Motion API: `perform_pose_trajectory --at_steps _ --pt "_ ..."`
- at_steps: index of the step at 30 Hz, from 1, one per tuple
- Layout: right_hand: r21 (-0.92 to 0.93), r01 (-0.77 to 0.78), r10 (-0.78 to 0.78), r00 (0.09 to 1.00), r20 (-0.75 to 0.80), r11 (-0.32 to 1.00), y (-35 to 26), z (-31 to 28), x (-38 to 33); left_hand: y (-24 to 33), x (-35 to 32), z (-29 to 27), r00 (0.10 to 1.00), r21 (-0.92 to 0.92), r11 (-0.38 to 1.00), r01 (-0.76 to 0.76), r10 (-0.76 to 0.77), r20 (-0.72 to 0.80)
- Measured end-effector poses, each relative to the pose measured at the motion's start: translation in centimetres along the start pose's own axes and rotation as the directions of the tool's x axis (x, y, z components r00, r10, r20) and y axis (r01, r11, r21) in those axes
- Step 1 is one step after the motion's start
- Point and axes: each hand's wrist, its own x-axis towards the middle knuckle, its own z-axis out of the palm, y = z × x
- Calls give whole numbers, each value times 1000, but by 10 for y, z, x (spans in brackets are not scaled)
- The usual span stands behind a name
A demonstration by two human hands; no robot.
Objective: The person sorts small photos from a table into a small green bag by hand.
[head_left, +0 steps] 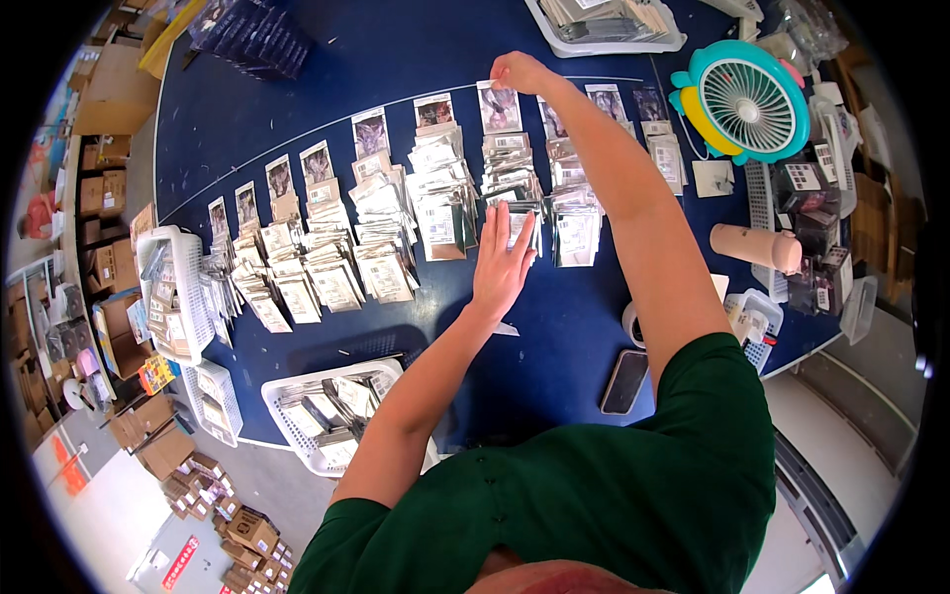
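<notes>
Overlapping small flat packets with labels lie in several columns across the blue table, each column headed by a picture card at its far end. My left hand (503, 265) rests with fingers stretched on the near end of a middle packet column (509, 170). Reaching far forward, my right hand (519, 71) has its fingers closed at the top edge of the picture card (500, 109) heading that same column. Just left of my left hand is another packet column (437, 188); to its right lies one more column (576, 223).
A white basket of packets (282, 391) stands near left, another basket (203, 297) at the left edge. A white tray (653, 45) sits at the back. Rightward are a turquoise fan (749, 102), a pink bottle (757, 247), a phone (624, 382) and a tape roll (633, 322).
</notes>
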Motion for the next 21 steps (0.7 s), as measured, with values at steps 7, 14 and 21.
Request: perform_pose_trajectory --at_steps 7,14,21 --pt "-230 33 -97 957 -273 973 -25 4 -33 -2 3 3 1000 7 1000 8 -8 -20" --pt "-490 424 -531 842 -97 762 -69 60 -49 -13 -6 -20 986 50 989 137 -131 -102" --pt "-671 283 -288 952 108 686 -96 62 -44 -28 -39 -22 970 153 962 224 -205 -135"
